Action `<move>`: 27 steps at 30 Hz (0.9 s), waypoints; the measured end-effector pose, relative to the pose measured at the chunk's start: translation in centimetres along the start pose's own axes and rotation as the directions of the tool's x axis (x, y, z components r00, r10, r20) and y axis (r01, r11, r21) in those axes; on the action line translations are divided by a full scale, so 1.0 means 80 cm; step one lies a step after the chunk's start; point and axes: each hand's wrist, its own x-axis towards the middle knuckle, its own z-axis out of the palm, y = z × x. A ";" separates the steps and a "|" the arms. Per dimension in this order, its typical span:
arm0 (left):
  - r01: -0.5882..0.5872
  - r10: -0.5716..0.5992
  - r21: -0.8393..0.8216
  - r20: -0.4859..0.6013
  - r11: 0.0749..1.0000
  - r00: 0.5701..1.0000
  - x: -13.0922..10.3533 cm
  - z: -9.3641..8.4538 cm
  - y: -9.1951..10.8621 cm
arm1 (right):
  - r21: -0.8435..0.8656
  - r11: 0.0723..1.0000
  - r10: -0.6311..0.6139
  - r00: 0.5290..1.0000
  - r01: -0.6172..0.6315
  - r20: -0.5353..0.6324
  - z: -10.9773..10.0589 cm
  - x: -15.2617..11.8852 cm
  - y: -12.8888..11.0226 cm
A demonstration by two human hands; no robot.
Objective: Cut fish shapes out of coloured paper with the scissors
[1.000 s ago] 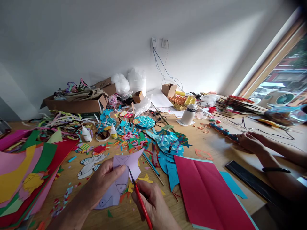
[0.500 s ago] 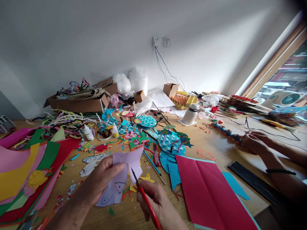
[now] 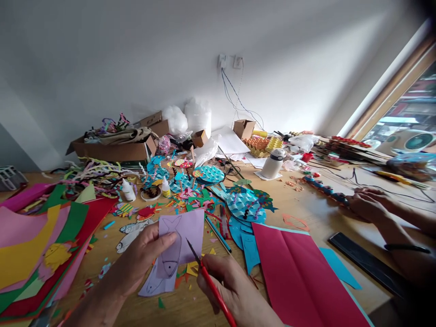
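Note:
My left hand point(image 3: 145, 259) pinches purple paper point(image 3: 190, 236) between thumb and fingers. Fish outlines are drawn on the paper in dark line, one with its tail upward and another on the lower part. In my right hand point(image 3: 226, 284) are red-handled scissors point(image 3: 213, 286), their dark pointed tip close to the right part of the paper. The tip appears just in front of the sheet; I cannot tell if it touches. Below the hands lie yellow paper scraps point(image 3: 193, 268). White paper fish point(image 3: 131, 236) with black lines rest left of the paper.
Coloured paper sheets point(image 3: 20, 236) pile up at left; a red sheet point(image 3: 299, 277) lies at right. Glue bottles point(image 3: 128, 190), blue woven paper fish point(image 3: 240, 204) and a white flask point(image 3: 273, 164) stand or lie beyond. Another person's hands point(image 3: 371, 204) work at right near a black bar point(image 3: 364, 261).
The purple paper's right part, bent and creased before, now lies flatter and faces me. My right hand and the scissors have shifted slightly right. The view has moved a little.

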 end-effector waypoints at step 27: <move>0.079 -0.058 -0.144 0.150 0.986 0.987 -0.004 0.015 0.005 | 0.011 0.998 -0.058 0.997 0.059 -0.052 0.010 0.005 0.014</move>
